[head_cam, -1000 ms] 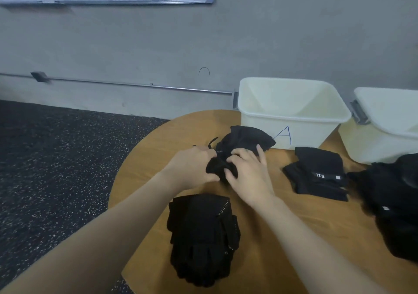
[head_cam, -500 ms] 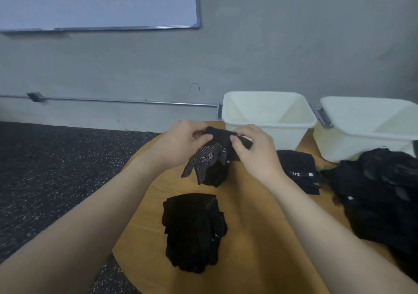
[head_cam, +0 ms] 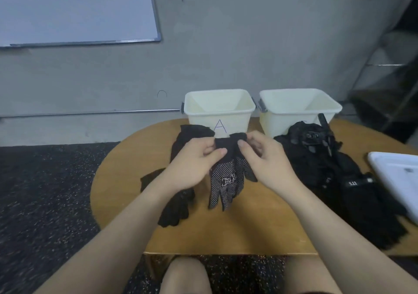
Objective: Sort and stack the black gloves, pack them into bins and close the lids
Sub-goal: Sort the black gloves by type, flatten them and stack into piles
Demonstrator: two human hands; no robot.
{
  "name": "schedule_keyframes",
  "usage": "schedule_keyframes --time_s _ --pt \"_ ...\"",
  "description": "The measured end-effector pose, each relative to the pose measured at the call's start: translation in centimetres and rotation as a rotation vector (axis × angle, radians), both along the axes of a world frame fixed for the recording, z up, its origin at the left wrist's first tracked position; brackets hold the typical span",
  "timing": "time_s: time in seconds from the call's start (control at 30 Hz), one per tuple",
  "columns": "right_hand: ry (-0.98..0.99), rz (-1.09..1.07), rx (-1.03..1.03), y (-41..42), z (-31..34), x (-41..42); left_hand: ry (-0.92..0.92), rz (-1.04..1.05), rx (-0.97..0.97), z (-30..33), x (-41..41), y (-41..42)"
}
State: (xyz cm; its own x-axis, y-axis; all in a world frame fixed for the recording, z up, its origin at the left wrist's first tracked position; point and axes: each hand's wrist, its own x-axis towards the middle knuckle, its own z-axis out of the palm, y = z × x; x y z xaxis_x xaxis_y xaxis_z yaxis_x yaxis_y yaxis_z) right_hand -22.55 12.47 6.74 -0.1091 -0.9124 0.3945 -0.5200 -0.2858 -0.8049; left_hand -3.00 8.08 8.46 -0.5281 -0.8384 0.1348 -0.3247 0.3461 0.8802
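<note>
Centre frame, over the round table (head_cam: 126, 192): left hand (head_cam: 192, 164) and right hand (head_cam: 264, 158) pinch the cuff of a dotted-palm glove (head_cam: 228, 178), fingers hanging. Sorting step. Next: lay it on the stack (head_cam: 176, 205) lower left, probably its matching type; bin A (head_cam: 219, 110) unfilled.

Dotted glove (head_cam: 228, 180) lifted off worktop (head_cam: 260, 225), unfolded from bunched wad, now hanging fingers-down with dotted palm toward camera. Left hand (head_cam: 194, 164) and right hand (head_cam: 262, 158) shifted from kneading wad to pinching cuff at either side. View pulled back: white lid (head_cam: 398, 180) now visible at right, knees at bottom edge.
</note>
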Motion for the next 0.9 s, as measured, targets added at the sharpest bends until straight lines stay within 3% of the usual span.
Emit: schedule_keyframes --time_s 0.23,0.43,0.63,0.9 --pt "-0.182 -0.070 0.110 7.2 -5.5 -2.6 -0.019 -0.065 0.300 -4.2 -2.5 4.3" --pt "-0.155 -0.132 0.237 6.8 -9.7 -3.9 -0.055 -0.032 0.460 -7.9 -4.5 4.2" --pt "-0.024 -0.143 0.416 2.9 -14.6 -5.1 -0.187 0.129 0.405 -13.1 -5.6 1.1" --pt "0.256 -0.185 0.383 -1.6 -16.4 -6.2 -0.346 0.292 0.056 -15.8 -6.8 -1.7"
